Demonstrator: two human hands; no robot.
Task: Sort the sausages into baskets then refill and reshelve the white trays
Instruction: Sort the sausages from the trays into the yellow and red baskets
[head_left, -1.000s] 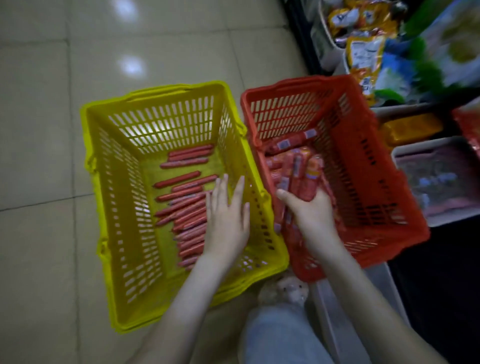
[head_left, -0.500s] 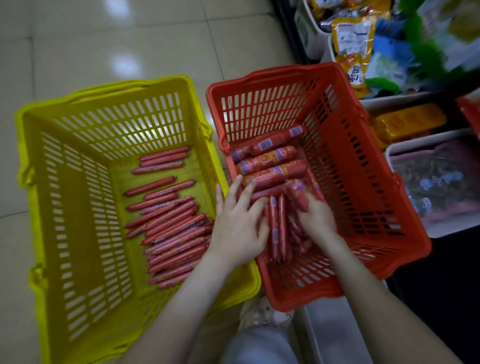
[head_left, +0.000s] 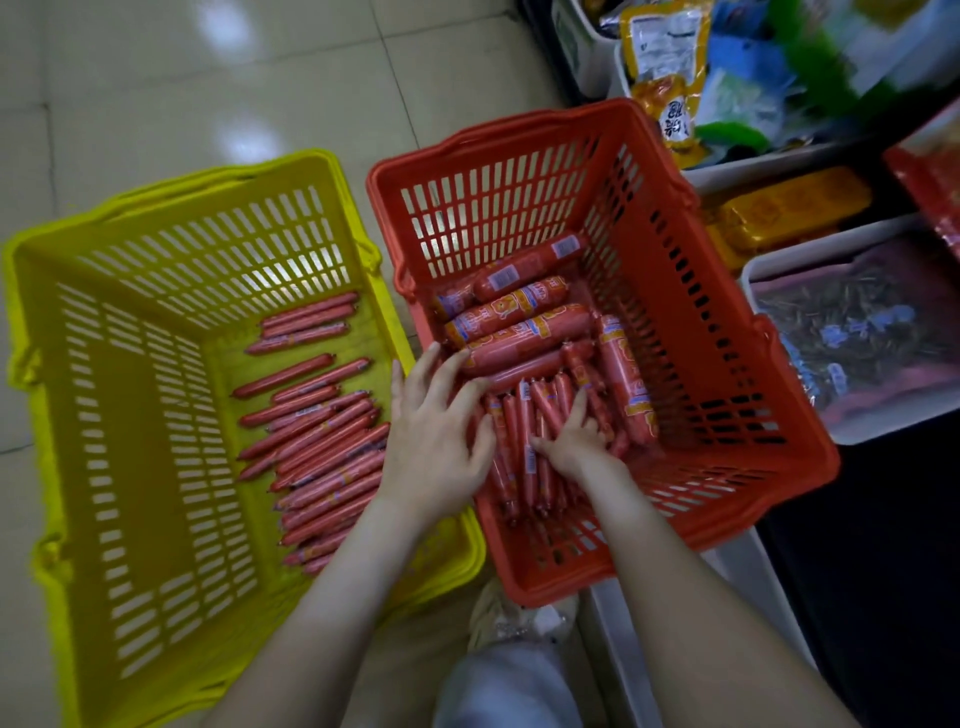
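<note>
Fat sausages (head_left: 519, 322) fill the red basket (head_left: 706, 332) at twelve o'clock; its four o'clock corner has free room.

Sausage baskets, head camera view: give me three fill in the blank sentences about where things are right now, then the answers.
The sausages in the yellow basket are all of the ____ kind, none thick.
The red basket stands to the ____ of the yellow one.
The left hand and the right hand both reach into the ____ basket.
Missing words: thin; right; red.
</note>
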